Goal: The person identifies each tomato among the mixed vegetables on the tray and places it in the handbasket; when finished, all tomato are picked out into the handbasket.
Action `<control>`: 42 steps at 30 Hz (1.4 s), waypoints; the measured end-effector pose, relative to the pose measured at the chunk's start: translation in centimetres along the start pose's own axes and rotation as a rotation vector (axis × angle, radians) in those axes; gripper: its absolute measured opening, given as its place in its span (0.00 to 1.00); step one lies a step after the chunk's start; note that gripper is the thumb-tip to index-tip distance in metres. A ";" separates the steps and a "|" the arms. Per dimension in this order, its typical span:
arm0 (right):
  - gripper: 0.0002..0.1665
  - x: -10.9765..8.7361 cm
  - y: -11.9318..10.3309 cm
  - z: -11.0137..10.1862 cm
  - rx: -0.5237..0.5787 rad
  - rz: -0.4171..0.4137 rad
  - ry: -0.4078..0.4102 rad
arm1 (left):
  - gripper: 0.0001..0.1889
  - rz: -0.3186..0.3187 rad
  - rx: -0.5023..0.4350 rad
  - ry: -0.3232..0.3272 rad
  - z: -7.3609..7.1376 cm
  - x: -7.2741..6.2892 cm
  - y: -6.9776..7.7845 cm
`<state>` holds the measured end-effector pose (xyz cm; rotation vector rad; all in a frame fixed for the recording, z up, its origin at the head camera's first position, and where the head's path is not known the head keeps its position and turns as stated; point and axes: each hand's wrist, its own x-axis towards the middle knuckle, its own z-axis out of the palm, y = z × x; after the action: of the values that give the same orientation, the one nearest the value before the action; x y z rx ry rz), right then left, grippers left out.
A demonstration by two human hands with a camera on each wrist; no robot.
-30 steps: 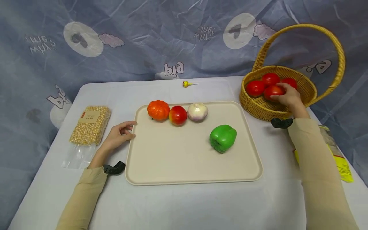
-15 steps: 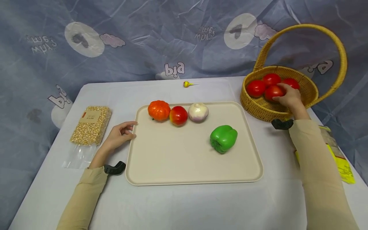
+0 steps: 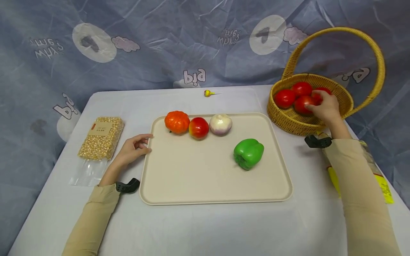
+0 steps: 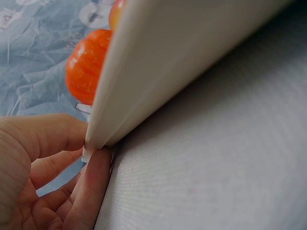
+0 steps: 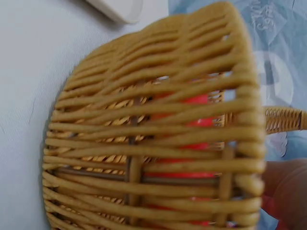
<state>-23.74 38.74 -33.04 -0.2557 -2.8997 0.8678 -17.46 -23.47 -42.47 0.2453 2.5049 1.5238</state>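
My left hand (image 3: 132,151) pinches the left rim of the beige tray (image 3: 205,174) between thumb and finger, as the left wrist view shows. On the tray lie an orange pumpkin (image 3: 177,122), a red and yellow apple (image 3: 198,128), a whitish-purple garlic or onion bulb (image 3: 220,124) and a green bell pepper (image 3: 248,153). My right hand (image 3: 327,106) is inside the wicker basket (image 3: 289,122). Its parted thumb and fingers are beside the front tomato (image 3: 302,104) and over the right tomato (image 3: 321,92). Basket weave hides most of this hand in the right wrist view.
Two more tomatoes, a left one (image 3: 284,98) and a back one (image 3: 301,88), sit in the basket under its tall arched handle (image 3: 379,67). A bag of corn kernels (image 3: 101,138) lies left, a lollipop (image 3: 208,93) behind the tray. A yellow packet (image 3: 384,188) is partly under the right sleeve.
My right hand has shifted slightly right, off the front tomato it was holding, and its fingers have parted. That tomato stays in the basket. My left hand has not moved.
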 end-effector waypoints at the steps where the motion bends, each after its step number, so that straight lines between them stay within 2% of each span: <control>1: 0.34 -0.1 -0.1 0.0 -0.004 -0.006 0.009 | 0.27 -0.002 0.001 0.000 0.0 0.0 0.1; 12: 0.33 -1.6 -2.3 0.2 0.079 -0.076 0.091 | 0.28 -0.007 -0.019 0.006 0.0 0.0 0.2; 16: 0.33 -1.9 -3.6 0.7 0.112 -0.084 0.098 | 0.27 -0.012 -0.018 0.006 0.0 -0.1 0.1; 22: 0.32 -2.9 -5.4 1.5 0.163 -0.118 0.062 | 0.27 -0.017 -0.004 0.004 0.0 -0.2 0.0; 30: 0.30 -3.8 -8.3 2.7 0.223 -0.262 0.048 | 0.28 -0.004 -0.013 0.007 0.0 0.0 0.2; 42: 0.27 -5.4 -13.3 5.0 0.292 -0.437 -0.022 | 0.27 -0.012 -0.014 0.001 0.0 0.1 0.3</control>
<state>-20.94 24.12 -30.09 0.3971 -2.6333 1.1816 -17.54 -23.36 -42.22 0.2269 2.4906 1.5365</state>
